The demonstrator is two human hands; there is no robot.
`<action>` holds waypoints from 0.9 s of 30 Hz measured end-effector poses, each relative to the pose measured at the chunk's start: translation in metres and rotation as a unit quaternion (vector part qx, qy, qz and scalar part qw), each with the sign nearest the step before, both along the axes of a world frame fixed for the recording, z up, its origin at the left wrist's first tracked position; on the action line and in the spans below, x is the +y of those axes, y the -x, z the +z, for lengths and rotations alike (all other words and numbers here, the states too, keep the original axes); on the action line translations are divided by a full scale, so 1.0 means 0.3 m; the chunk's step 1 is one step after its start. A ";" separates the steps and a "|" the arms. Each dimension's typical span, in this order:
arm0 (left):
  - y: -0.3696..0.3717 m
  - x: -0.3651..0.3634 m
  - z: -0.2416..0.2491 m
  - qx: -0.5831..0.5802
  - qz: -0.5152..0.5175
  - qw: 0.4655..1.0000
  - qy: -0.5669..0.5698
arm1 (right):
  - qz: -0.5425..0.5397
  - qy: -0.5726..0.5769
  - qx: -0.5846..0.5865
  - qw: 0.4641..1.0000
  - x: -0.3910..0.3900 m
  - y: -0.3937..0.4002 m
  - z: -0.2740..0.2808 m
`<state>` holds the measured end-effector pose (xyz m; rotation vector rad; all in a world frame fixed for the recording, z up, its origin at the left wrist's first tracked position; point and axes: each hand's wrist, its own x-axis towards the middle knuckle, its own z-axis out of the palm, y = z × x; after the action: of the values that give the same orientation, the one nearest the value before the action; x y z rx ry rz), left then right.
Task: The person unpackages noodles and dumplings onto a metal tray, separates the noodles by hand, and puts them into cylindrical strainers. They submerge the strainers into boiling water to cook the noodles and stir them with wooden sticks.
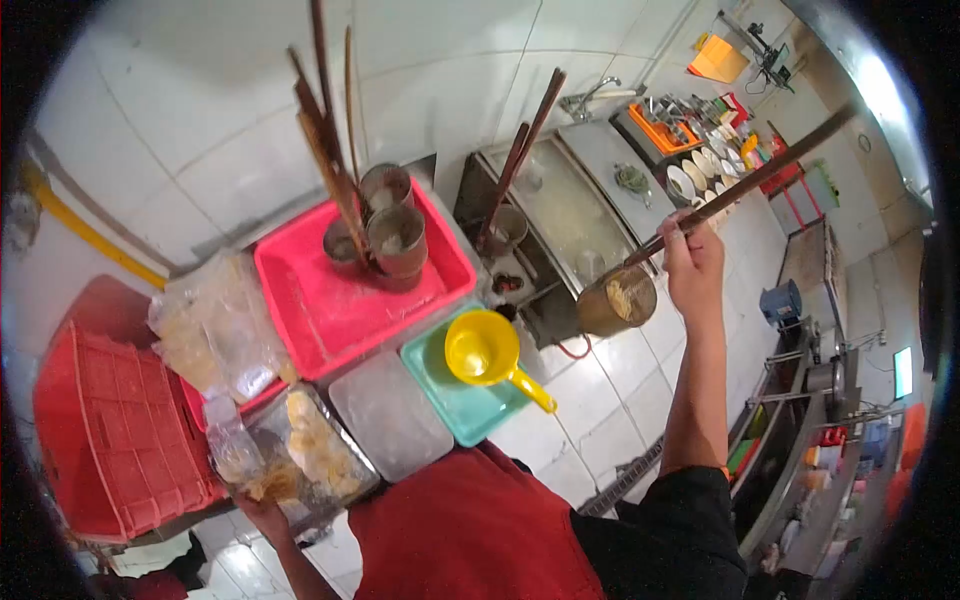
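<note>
My right hand [692, 262] is closed around the long wooden handle [765, 185] of a noodle strainer. Its deep cup-shaped basket [618, 302] hangs tilted to the left of the hand, with pale noodles [622, 298] inside. At lower left my left hand [262, 515] is at the near edge of a metal tray [345, 490]. Its fingers, partly hidden, appear closed on a clump of thin yellowish noodles [275, 482]. Paler noodles or dough pieces [318, 440] and a clear plastic bag [232, 440] lie in the same tray.
Several long-handled strainers [397, 240] stand in a pink tray [300, 330]. A yellow dipper [482, 345] rests on a green tray [470, 425]. Behind is a boiler with cloudy water [575, 205], and another strainer [508, 225] beside it. A red crate [130, 440] stands left; shelves [790, 430] line the right.
</note>
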<state>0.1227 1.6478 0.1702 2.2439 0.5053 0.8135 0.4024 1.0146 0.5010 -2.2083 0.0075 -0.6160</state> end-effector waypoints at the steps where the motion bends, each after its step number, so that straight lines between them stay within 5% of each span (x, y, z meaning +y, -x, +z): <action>1: 0.018 0.022 -0.024 -0.067 -0.009 0.997 0.047 | 0.003 -0.007 -0.004 1.000 -0.068 -0.049 -0.047; 2: 0.040 0.027 -0.059 -0.066 0.004 0.997 0.043 | -0.004 -0.016 -0.030 0.999 -0.135 -0.114 -0.112; 4: 0.085 0.021 -0.108 0.141 0.025 0.973 0.183 | -0.018 -0.075 -0.029 0.997 -0.255 -0.241 -0.246; 5: 0.080 -0.004 -0.073 0.135 0.030 0.975 0.174 | -0.013 -0.085 -0.034 0.996 -0.307 -0.296 -0.314; 7: 0.015 -0.083 0.023 0.025 0.119 0.992 0.036 | -0.051 0.099 -0.021 0.994 -0.406 -0.407 -0.431; 8: 0.020 -0.084 0.010 -0.020 0.091 0.995 0.047 | -0.040 0.095 -0.024 0.994 -0.441 -0.456 -0.489; 9: 0.030 -0.087 -0.051 0.002 0.113 0.978 0.178 | -0.019 0.043 0.000 0.999 -0.461 -0.505 -0.551; 11: 0.098 -0.051 -0.052 0.318 0.119 0.939 -0.053 | 0.008 -0.023 0.018 1.000 -0.515 -0.626 -0.724; 12: 0.056 -0.053 -0.022 0.312 0.124 0.940 -0.060 | -0.004 -0.012 0.064 0.998 -0.573 -0.691 -0.828; 14: 0.062 -0.105 0.028 0.057 0.175 0.974 0.136 | 0.007 0.052 0.143 0.988 -0.616 -0.710 -0.866; 15: 0.102 -0.078 -0.035 0.059 0.154 0.985 0.049 | 0.020 0.028 0.103 0.994 -0.631 -0.730 -0.920; 17: 0.138 -0.140 0.010 0.151 0.171 0.968 0.101 | 0.024 0.036 0.099 0.994 -0.683 -0.778 -1.015; 19: 0.119 -0.147 0.094 0.076 0.187 0.975 0.088 | 0.002 0.127 0.136 0.983 -0.706 -0.791 -1.050; 21: 0.149 -0.132 0.034 -0.014 0.169 0.973 0.154 | -0.012 0.111 0.187 0.976 -0.686 -0.769 -1.052; 22: 0.143 -0.207 0.107 0.125 0.229 0.920 0.292 | -0.022 0.067 0.192 0.979 -0.722 -0.794 -1.106; 24: 0.226 -0.150 -0.003 0.090 0.220 0.939 0.249 | -0.033 0.015 0.190 0.981 -0.727 -0.879 -1.188; 25: 0.234 -0.065 -0.078 0.016 0.153 0.965 0.214 | -0.061 0.042 0.196 0.978 -0.749 -0.905 -1.211; 26: 0.084 -0.278 0.208 0.044 0.279 0.945 0.165 | -0.093 0.074 0.210 0.971 -0.801 -0.892 -1.224; 27: 0.112 -0.221 0.147 0.053 0.272 0.945 0.174 | -0.087 0.202 0.266 0.939 -0.786 -0.849 -1.161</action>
<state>0.0891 1.5815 0.2143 1.8397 1.2560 0.7913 0.6571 0.7788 0.1526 -2.7354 0.3914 -0.0914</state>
